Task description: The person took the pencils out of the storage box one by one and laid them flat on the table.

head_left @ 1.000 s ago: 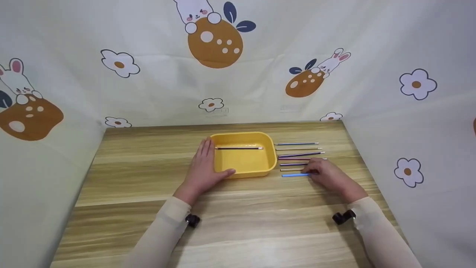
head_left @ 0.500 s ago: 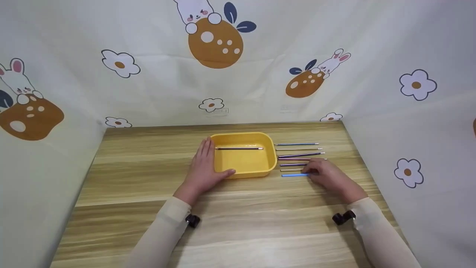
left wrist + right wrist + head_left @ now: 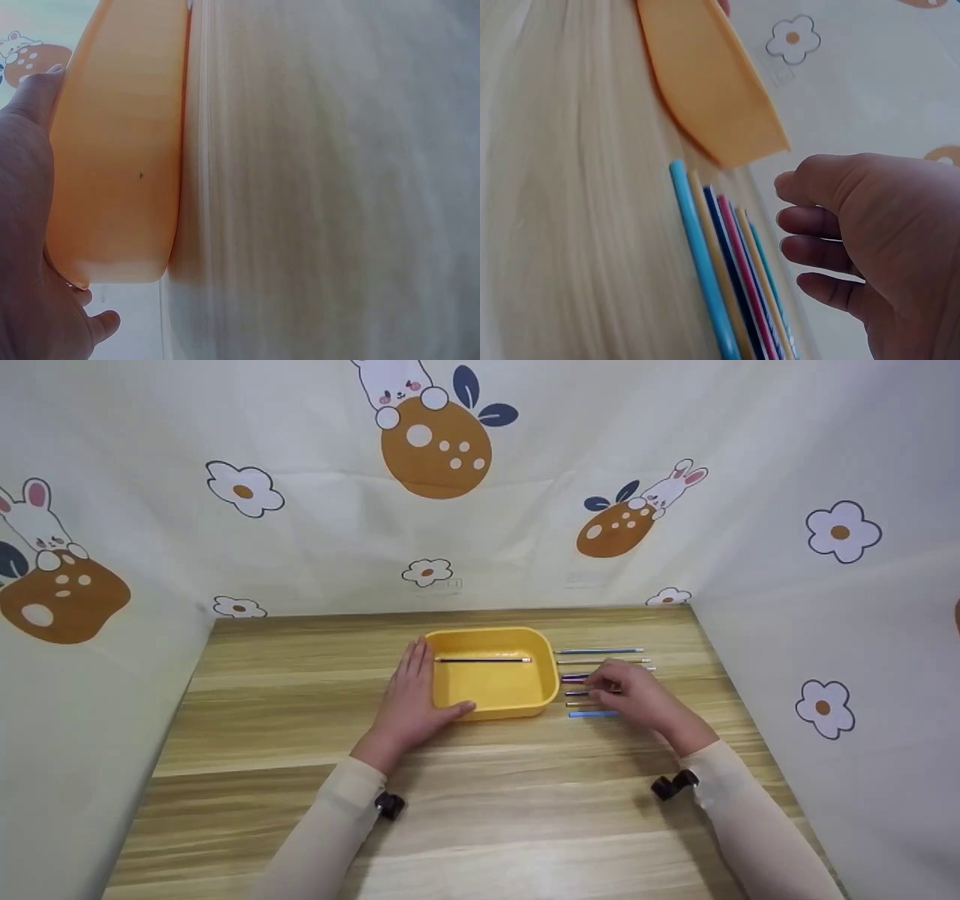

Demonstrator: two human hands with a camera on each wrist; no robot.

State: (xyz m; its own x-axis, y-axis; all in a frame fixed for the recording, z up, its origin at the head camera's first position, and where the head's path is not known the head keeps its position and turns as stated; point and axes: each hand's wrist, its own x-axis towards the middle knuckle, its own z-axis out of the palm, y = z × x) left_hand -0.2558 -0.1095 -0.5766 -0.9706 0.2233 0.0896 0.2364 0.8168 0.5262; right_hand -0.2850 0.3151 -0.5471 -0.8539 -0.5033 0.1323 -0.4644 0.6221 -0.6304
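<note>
A yellow plastic box [image 3: 491, 690] stands on the wooden table, with one dark pencil [image 3: 484, 660] lying inside along its far part. My left hand [image 3: 409, 697] rests against the box's left side, fingers straight along it and thumb over the near rim. Right of the box lies a row of several pencils [image 3: 600, 650], roughly parallel; the nearest is a thicker light blue stick [image 3: 592, 714]. My right hand [image 3: 637, 694] hovers over the row and partly covers it. In the right wrist view its fingers [image 3: 825, 289] are loosely bent, with nothing between them.
A pale cloth with printed flowers and rabbits [image 3: 435, 457] rises behind the table [image 3: 465, 810] and along both sides. A small black wrist camera [image 3: 390, 805] is strapped to the left sleeve, another black camera [image 3: 673, 785] to the right.
My right hand has lifted off the near end of the row and moved left and slightly away, over the middle pencils. The left hand and the box have stayed in place.
</note>
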